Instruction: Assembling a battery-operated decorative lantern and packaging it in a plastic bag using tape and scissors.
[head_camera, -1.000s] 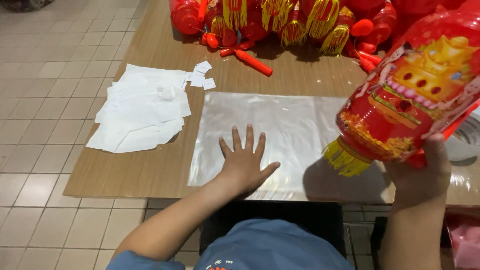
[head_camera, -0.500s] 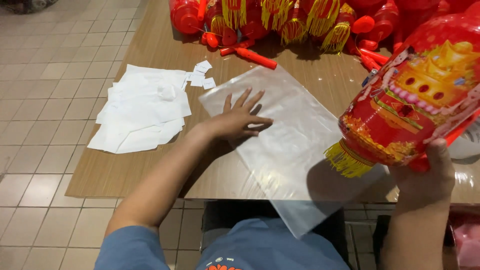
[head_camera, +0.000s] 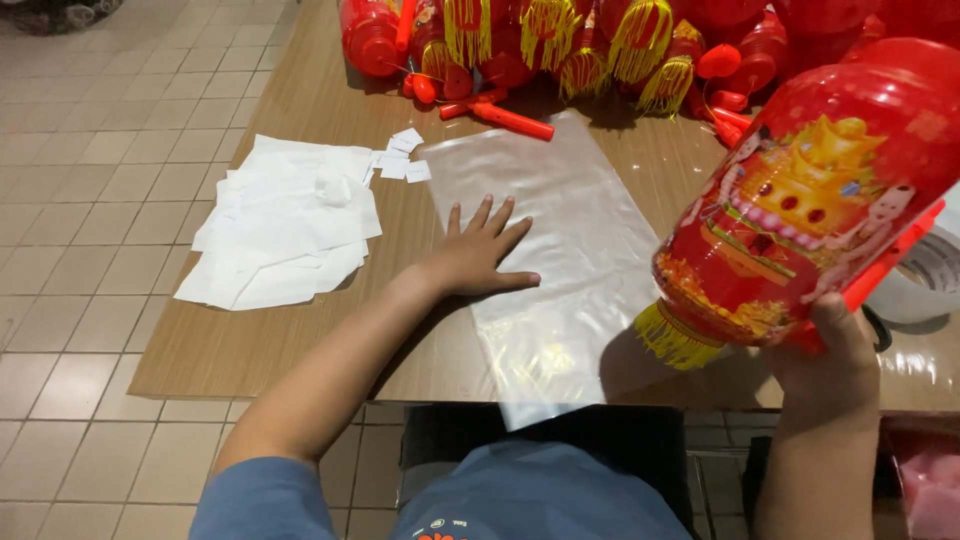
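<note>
One clear, rectangular plastic bag (head_camera: 555, 260) lies flat on the brown wooden worktop (head_camera: 290, 340), running from the middle down over the near edge, where its lower end hangs off. The left hand (head_camera: 478, 258) lies on the bag's left side, palm down with fingers spread, pressing rather than gripping. The right hand (head_camera: 830, 360) is closed round the bottom of one large red plastic lantern (head_camera: 810, 205), holding it tilted above the worktop's near right corner; the lantern bears a gold and multicoloured printed picture on its side and a yellow fringe (head_camera: 675, 335) at its lower end.

Along the far edge sits a heap of red lanterns with yellow tassels (head_camera: 600, 45); they overlap too much to count. One loose red plastic stick (head_camera: 512, 120) lies just in front of the heap, touching the bag's far corner. Towards the left edge lies one loose stack of white paper sheets (head_camera: 285, 225), with a few small white paper slips (head_camera: 402, 155) between it and the bag. A white roll of tape (head_camera: 925, 285) shows at the right edge, partly hidden by the lantern.
</note>
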